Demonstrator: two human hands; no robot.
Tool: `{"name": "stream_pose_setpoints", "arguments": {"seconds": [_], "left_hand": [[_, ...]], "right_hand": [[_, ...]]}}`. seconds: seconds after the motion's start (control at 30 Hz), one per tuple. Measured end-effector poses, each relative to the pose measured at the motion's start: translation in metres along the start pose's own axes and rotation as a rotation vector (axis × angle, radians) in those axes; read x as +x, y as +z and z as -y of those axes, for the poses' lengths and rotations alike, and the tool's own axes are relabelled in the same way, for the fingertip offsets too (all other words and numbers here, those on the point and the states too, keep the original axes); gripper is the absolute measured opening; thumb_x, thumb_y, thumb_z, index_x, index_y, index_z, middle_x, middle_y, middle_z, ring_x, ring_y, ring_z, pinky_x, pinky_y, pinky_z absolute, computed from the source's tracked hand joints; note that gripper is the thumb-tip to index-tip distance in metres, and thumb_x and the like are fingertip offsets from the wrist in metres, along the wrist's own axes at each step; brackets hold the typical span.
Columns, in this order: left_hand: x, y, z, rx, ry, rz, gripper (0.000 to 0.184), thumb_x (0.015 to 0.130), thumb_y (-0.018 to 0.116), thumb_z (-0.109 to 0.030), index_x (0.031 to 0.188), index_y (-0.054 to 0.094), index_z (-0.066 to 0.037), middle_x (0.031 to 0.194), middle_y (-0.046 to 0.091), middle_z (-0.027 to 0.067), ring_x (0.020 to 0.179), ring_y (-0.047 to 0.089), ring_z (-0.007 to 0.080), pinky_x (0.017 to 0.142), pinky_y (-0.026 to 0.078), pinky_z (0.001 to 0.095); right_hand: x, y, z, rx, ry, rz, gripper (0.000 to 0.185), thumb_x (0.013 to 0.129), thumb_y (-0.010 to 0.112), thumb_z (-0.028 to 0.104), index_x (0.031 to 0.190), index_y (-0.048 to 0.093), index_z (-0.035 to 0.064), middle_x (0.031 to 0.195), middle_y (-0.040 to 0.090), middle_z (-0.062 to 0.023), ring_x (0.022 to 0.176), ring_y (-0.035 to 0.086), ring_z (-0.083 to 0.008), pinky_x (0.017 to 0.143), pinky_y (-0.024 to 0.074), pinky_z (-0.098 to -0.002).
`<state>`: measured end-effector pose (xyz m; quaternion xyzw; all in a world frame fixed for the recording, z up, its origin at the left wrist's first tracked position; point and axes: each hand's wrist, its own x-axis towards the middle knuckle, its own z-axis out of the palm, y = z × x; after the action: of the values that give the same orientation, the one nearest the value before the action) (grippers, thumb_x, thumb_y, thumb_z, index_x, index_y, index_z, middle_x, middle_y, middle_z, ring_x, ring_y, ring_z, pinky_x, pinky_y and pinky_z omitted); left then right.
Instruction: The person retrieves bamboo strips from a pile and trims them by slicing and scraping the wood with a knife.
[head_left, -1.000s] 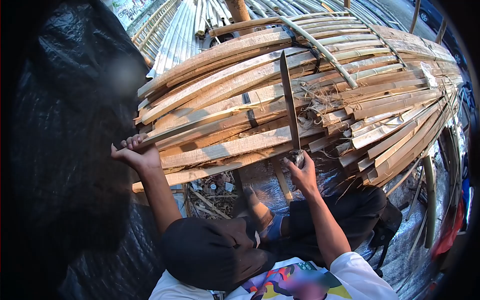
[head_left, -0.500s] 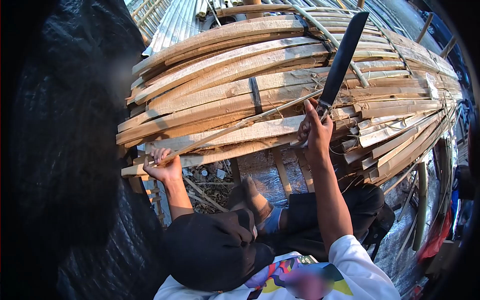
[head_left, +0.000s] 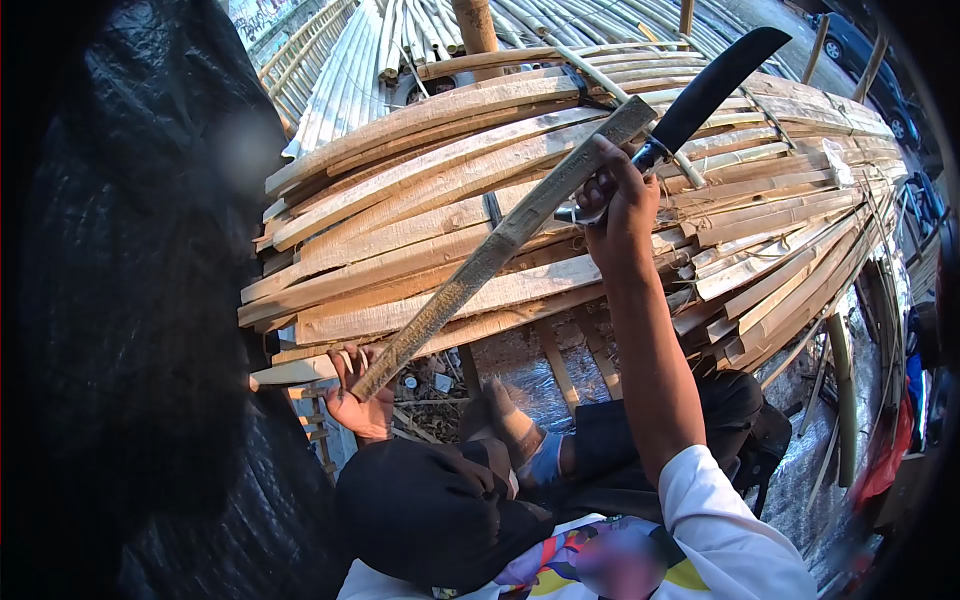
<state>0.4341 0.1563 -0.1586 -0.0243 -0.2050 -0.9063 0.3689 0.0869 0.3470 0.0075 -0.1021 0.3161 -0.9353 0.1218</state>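
Note:
My right hand is closed round the handle of a machete, its broad dark blade pointing up and to the right. The thumb and fingers of that hand also press against the upper part of a squared wooden batten. This batten slants across the view from upper right to lower left, above the stacked strips. Its lower end rests in my left hand, between thumb and fingers. Below the batten lies a big pile of split bamboo and wooden strips, some tied with dark bands.
A dark plastic sheet hangs along the left side. Pale poles lie behind the pile, near an upright post. Debris and shavings cover the ground below. A parked car is at the upper right.
The thin strip between my hands has given way to a thicker batten held at a steeper slant. The machete has tilted further right, and my left hand has moved lower and slightly right.

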Motion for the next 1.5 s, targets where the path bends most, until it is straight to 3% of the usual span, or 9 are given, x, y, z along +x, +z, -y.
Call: {"name": "stream_pose_setpoints", "arguments": {"seconds": [0.07,0.17,0.27,0.5,0.77,1.0,1.17,1.3,1.5], "left_hand": [[-0.006,0.007,-0.011,0.162,-0.229,-0.01,0.067,0.085,0.061,-0.031,0.145,0.037,-0.013,0.138,0.049,0.0187,0.122,0.053,0.0415,0.104,0.039,0.0645],[0.028,0.028,-0.046,0.881,-0.445,-0.107,0.064,0.088,0.062,-0.035,0.141,0.039,-0.006,0.131,0.055,0.0174,0.116,0.061,0.0309,0.098,0.051,0.0418],[0.091,0.103,-0.04,1.429,-0.205,0.099,0.043,0.093,0.06,-0.024,0.128,0.051,-0.001,0.117,0.059,0.011,0.11,0.058,0.0181,0.098,0.044,0.0304],[0.19,0.301,0.061,1.347,0.054,0.856,0.047,0.093,0.066,-0.024,0.133,0.052,-0.003,0.112,0.062,0.0055,0.101,0.06,0.013,0.093,0.046,0.0313],[0.212,0.305,0.086,1.238,0.118,0.741,0.033,0.088,0.074,-0.026,0.114,0.066,-0.007,0.083,0.068,-0.0011,0.075,0.061,0.0046,0.066,0.047,0.0239],[0.22,0.344,0.067,1.187,0.503,0.577,0.024,0.088,0.074,-0.025,0.099,0.069,-0.005,0.088,0.07,0.003,0.078,0.067,0.0091,0.067,0.054,0.0256],[0.213,0.361,0.053,1.097,0.689,0.602,0.025,0.087,0.076,-0.021,0.102,0.069,-0.003,0.091,0.072,0.0071,0.08,0.07,0.0119,0.067,0.06,0.0284],[0.213,0.337,0.07,1.247,0.613,0.522,0.024,0.086,0.076,-0.02,0.099,0.07,-0.001,0.085,0.072,0.0066,0.076,0.069,0.0098,0.066,0.056,0.0249],[0.214,0.332,0.069,1.239,0.84,0.673,0.019,0.084,0.077,-0.013,0.098,0.073,0.001,0.079,0.067,0.0013,0.072,0.058,0.0053,0.068,0.046,0.0216]], "right_hand": [[0.004,0.001,0.011,0.057,0.054,0.039,0.013,0.088,0.067,0.007,0.08,0.057,0.0063,0.057,0.047,0.0022,0.042,0.044,-0.0077,0.04,0.0359,-0.0233],[0.004,0.004,0.021,0.024,0.024,0.122,0.011,0.088,0.067,0.007,0.081,0.059,0.0049,0.057,0.047,0.0024,0.043,0.044,-0.0075,0.04,0.036,-0.0227],[-0.002,0.017,0.019,0.021,0.017,0.197,0.01,0.088,0.068,0.006,0.082,0.061,0.0033,0.056,0.05,0.0011,0.043,0.045,-0.007,0.041,0.0364,-0.023],[-0.017,0.07,0.018,-0.147,-0.007,0.43,0.005,0.087,0.07,0.005,0.088,0.067,0.0011,0.065,0.062,-0.0027,0.047,0.051,-0.0043,0.042,0.0366,-0.0203],[-0.01,0.079,0.047,-0.197,0.026,0.584,0.019,0.084,0.075,0.009,0.099,0.067,0.0003,0.066,0.063,-0.0018,0.05,0.053,-0.0039,0.044,0.0395,-0.021],[-0.033,0.068,0.073,-0.405,-0.099,0.425,0.026,0.088,0.074,0.02,0.098,0.056,0.005,0.052,0.05,0.0035,0.037,0.044,-0.0038,0.035,0.0326,-0.0211],[-0.069,0.032,0.081,-0.654,-0.179,0.368,0.021,0.093,0.068,0.019,0.1,0.054,0.0044,0.062,0.054,0.0035,0.053,0.05,-0.0031,0.047,0.0367,-0.0218],[-0.103,0.021,0.08,-0.825,-0.139,0.354,0.023,0.092,0.067,0.015,0.106,0.054,0.0015,0.065,0.057,-0.0002,0.058,0.05,-0.0053,0.053,0.039,-0.0256],[-0.119,0.01,0.084,-0.936,-0.117,0.451,0.026,0.091,0.068,0.016,0.107,0.055,-0.0001,0.065,0.057,-0.0027,0.056,0.046,-0.0062,0.052,0.0387,-0.027]]}}
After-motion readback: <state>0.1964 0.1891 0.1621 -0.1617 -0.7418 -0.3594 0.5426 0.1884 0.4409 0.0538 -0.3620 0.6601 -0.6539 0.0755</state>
